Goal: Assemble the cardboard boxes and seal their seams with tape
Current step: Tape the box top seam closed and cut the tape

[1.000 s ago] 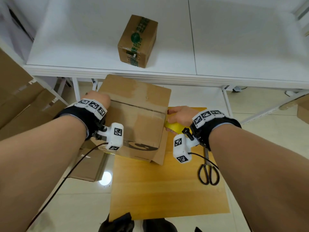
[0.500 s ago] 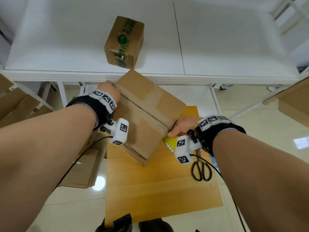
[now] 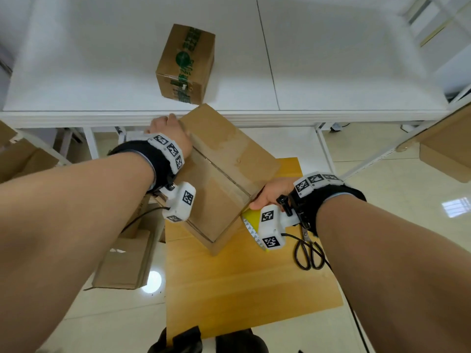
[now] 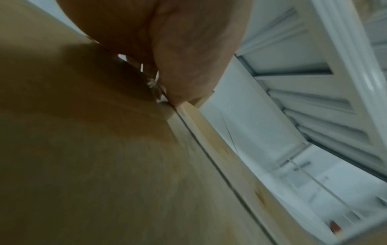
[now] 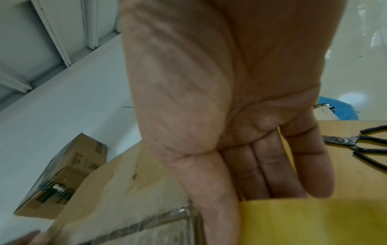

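At frame centre the cardboard box (image 3: 221,171) sat tilted over the wooden bench (image 3: 242,284). The left hand (image 3: 169,131) had its grip clamped on the box's upper-left corner; the right hand (image 3: 274,193) was curled around a yellow tape roll (image 3: 251,221), thumb against the box's right edge

The brown box (image 3: 224,174) has turned. A second ago it sat square between the two hands; now one corner points down at the wooden board (image 3: 242,284). The left hand (image 3: 169,131) has moved up and away along the box's far left edge. The right hand (image 3: 274,193) has slid back toward the person, to the box's near right corner, and more of the yellow tape roll (image 3: 251,220) shows under it.
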A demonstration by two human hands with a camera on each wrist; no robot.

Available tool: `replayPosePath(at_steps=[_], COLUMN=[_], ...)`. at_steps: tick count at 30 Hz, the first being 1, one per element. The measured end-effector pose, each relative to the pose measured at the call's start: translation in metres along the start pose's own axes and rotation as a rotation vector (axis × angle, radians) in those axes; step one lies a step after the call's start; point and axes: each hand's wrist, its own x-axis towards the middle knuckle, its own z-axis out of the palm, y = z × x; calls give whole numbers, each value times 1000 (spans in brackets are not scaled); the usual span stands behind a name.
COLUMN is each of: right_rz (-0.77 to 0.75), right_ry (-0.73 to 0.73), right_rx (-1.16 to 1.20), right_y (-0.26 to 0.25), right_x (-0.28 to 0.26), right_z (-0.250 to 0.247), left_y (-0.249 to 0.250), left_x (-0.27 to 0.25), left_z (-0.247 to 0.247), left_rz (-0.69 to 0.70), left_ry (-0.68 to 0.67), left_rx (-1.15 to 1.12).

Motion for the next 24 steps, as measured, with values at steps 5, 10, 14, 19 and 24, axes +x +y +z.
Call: replayPosePath(at_steps=[5, 10, 14, 19, 24], right_rz=[-8, -54, -67, -35, -71], right_ry=[34, 186, 192, 244, 273], right_rx=[103, 126, 398, 554, 627], right_y=[13, 9, 23, 26, 64], right_x=[25, 12, 12, -2, -5], right_z=[0, 9, 17, 7, -3], left_y=[31, 45, 53, 79, 125], left_x=[-12, -27, -26, -37, -78], left_z=[21, 42, 33, 13, -7], left_rz=[378, 459, 420, 396, 390], left_ry=[-133, -245, -242, -292, -227], left_rx=[56, 179, 125, -21, -212])
